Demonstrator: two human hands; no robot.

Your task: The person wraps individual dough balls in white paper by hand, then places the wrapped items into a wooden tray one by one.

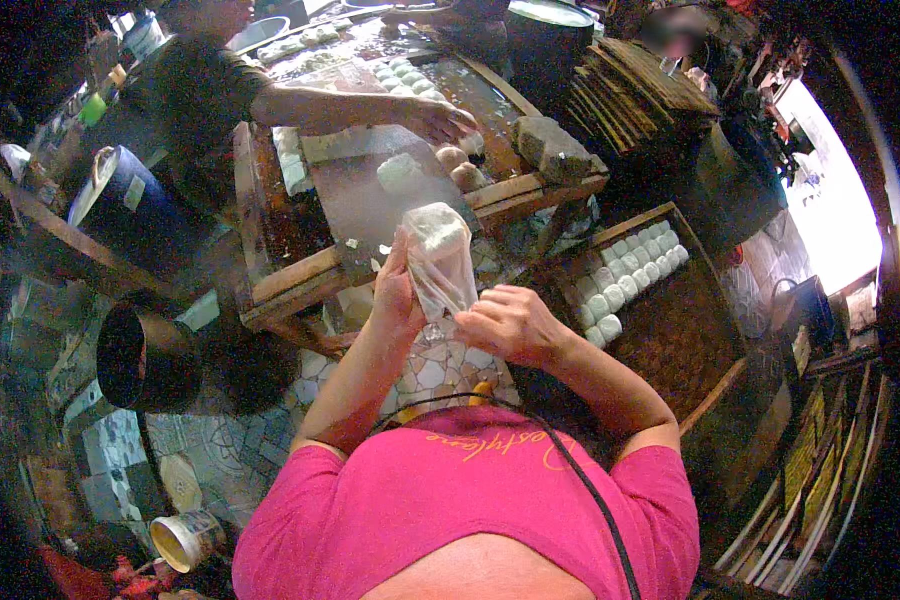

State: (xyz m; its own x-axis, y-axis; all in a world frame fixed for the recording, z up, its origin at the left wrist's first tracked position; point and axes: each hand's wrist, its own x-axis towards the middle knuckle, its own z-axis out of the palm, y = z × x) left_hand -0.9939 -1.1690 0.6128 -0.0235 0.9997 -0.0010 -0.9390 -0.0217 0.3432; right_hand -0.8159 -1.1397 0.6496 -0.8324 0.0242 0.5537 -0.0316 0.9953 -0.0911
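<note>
In front of my chest is a white lump wrapped in thin, wet-looking white cloth (438,250). My left hand (398,288) is closed round its left side, thumb up along the edge. From the right, my right hand (515,322) pinches the gathered lower corner of the cloth, its fingers curled. Just beyond lies a sloping board (355,185) on a wooden table, with a pale white patch (400,173) on it. Near the table's right edge sit round wrapped lumps (467,177), and another person's hand (435,122) reaches over beside them.
To my right, a low wooden tray (670,345) carries rows of small white blocks (630,268). A rough stone block (553,148) rests on the table corner, with stacked wooden boards (640,95) behind. At left stand a blue barrel (135,205), a dark drum (150,355) and a small bucket (185,540).
</note>
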